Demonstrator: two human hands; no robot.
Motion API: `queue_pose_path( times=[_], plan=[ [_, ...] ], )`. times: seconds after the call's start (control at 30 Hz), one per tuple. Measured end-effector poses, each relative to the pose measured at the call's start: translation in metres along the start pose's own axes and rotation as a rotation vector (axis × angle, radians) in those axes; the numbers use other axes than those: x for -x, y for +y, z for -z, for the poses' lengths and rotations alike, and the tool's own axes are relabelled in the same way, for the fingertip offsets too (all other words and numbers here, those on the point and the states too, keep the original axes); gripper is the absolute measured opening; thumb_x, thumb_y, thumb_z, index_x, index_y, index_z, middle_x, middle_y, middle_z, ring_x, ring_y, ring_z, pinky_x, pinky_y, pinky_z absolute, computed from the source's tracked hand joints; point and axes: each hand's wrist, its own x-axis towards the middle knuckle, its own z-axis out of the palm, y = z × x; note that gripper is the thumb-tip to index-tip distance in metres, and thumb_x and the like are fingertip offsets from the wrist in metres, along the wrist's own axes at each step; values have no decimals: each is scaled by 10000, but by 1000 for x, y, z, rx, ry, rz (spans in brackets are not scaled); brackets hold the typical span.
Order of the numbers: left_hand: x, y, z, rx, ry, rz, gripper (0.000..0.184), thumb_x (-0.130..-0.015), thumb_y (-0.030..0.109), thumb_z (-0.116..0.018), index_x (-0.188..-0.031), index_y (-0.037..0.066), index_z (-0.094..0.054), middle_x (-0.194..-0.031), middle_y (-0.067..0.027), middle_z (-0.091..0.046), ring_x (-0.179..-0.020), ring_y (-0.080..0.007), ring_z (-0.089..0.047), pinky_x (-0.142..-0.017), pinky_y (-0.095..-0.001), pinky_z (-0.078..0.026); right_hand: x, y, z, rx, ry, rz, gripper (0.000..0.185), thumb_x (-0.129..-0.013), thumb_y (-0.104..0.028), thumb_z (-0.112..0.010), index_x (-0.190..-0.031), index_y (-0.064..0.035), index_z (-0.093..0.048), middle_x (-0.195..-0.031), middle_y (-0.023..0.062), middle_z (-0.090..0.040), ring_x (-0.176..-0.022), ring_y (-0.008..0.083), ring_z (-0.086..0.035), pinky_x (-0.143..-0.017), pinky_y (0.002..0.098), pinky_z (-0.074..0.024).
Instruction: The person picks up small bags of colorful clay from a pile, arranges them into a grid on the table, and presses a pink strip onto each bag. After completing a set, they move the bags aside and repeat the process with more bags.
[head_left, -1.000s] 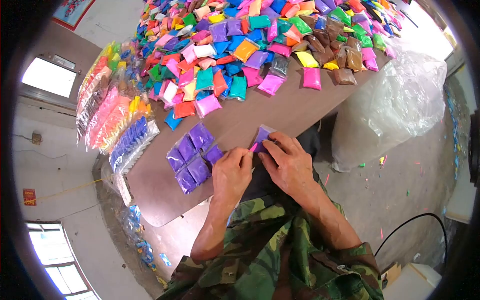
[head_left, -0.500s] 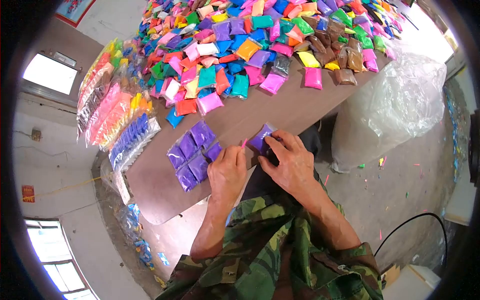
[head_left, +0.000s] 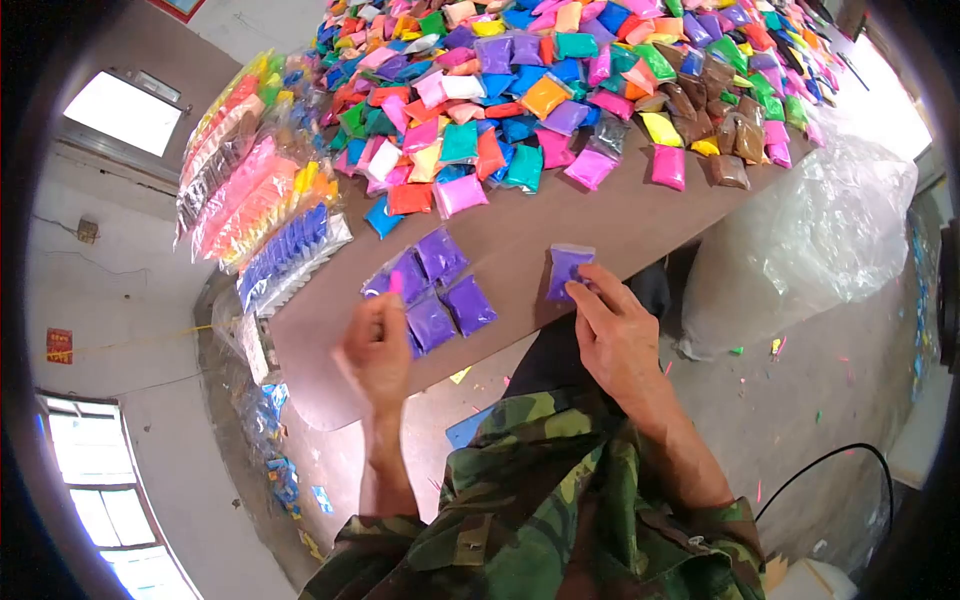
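Near the table's front edge, my right hand pinches the lower right part of a purple packet. My left hand is partly blurred and closed round a small pink piece that sticks up from its fingers. It is raised at the left side of a group of purple packets. These packets lie side by side on the brown table, and the hand hides part of the group.
Many colourful packets are heaped at the back of the table. Clear bags of coloured strips lie along its left side. A large translucent plastic bag stands at the right. Small scraps lie on the floor.
My left hand has moved left, away from the single packet, carrying the pink piece. My right hand still holds that packet. The whole view has shifted slightly.
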Motion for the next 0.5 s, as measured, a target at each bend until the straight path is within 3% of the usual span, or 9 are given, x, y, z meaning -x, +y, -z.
queue_pose_path(
  times=[0.07, 0.17, 0.3, 0.5],
  plan=[
    [-15, -54, 12, -39, 123, -154, 140, -1028, 166, -761, -985, 34, -769, -682, -36, -660, -590, -87, -596, -556, -295, -503, -2, 2, -1, -8, 11, 20, 329, -852, -17, -789, -1175, -79, -772, -1300, 111, -721, -1045, 301, -755, -825, 405, -637],
    [-17, -110, 33, 191, 86, 239, 175, -1031, 190, -756, -981, 22, -756, -706, -19, -660, -596, -65, -573, -528, -268, -459, -5, 3, -1, -48, 12, 19, 283, -862, -20, -806, -1140, -68, -781, -1267, 110, -739, -1039, 310, -760, -843, 401, -638],
    [-2, -185, 42, 177, 180, 273, 209, -1051, 251, -745, -1004, 49, -720, -768, -1, -664, -563, -42, -497, -481, -243, -388, -7, 4, -5, -140, 22, 68, 253, -863, 2, -807, -1110, -47, -782, -1226, 113, -755, -1008, 318, -766, -849, 401, -638],
    [9, -185, 41, 74, 205, 405, 225, -1033, 222, -711, -986, 3, -740, -715, -6, -633, -583, -60, -496, -518, -277, -387, -17, -32, -26, -272, -69, 241, 269, -841, 11, -776, -1108, -22, -774, -1227, 118, -750, -1023, 321, -765, -862, 404, -641]
  ],
)
